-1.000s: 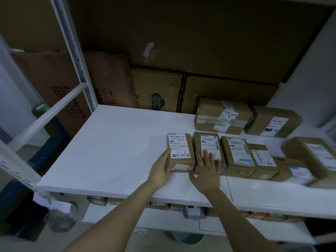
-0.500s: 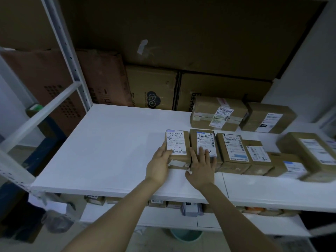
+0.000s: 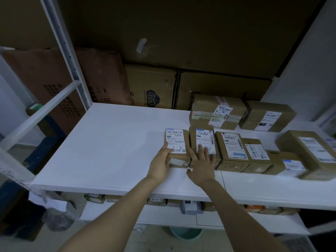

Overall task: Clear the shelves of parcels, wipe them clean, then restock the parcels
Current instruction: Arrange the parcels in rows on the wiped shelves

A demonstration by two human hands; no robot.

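Restocking appears to be under way in a dim storeroom, where a person leans over a white flat shelf board (image 3: 109,142). The left hand (image 3: 161,165) lies with fairly straight fingers against the left edge of a small brown cardboard parcel with a white label marked "3-3" (image 3: 179,140). The right hand (image 3: 202,165) rests with fingers spread flat on the neighbouring brown labelled parcel (image 3: 204,137). Neither hand closes around anything.

Both parcels sit label-up near the front of the shelf, at the left end of a row that runs on through a third brown parcel with a long white label (image 3: 232,148).

The step looks like squaring up the row. Done well, it means steadying the second parcel from above and sliding the "3-3" parcel sideways until the two sides meet. Pressure should stay low on the carton, front faces level, labels readable.

Fingers cover the handwriting on the second label, and most of the print is too small to read. The lower white shelf (image 3: 209,220) shows only slivers of its parcels. The rightmost boxes are blurred and cut off, and no cloth is in sight.
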